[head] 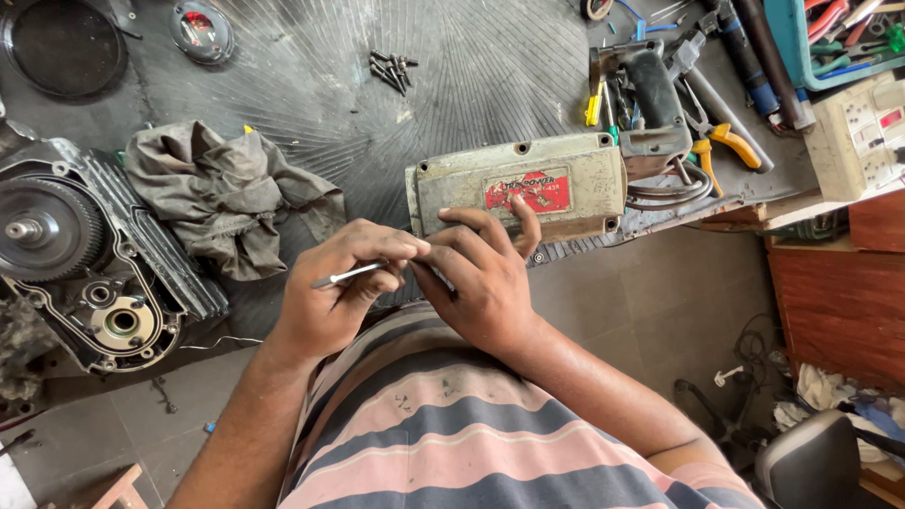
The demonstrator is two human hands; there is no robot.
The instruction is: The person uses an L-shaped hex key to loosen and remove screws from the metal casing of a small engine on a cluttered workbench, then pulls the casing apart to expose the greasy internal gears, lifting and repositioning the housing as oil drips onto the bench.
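Dark ribbed surface (490, 66), workshop. Left hand (335, 287) pinches a thin metal tool (347, 275); right hand (481, 273) closed beside it, fingers on a grey cover (518, 184) at surface edge. Rag (222, 193) left, screws (391, 68) beyond.

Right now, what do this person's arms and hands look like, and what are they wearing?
Both arms are bare to above the elbow: no gloves, rings, watch or bracelets. The left hand and right hand look smudged with dark grime. The shirt has broad pink and grey-blue stripes, also stained.
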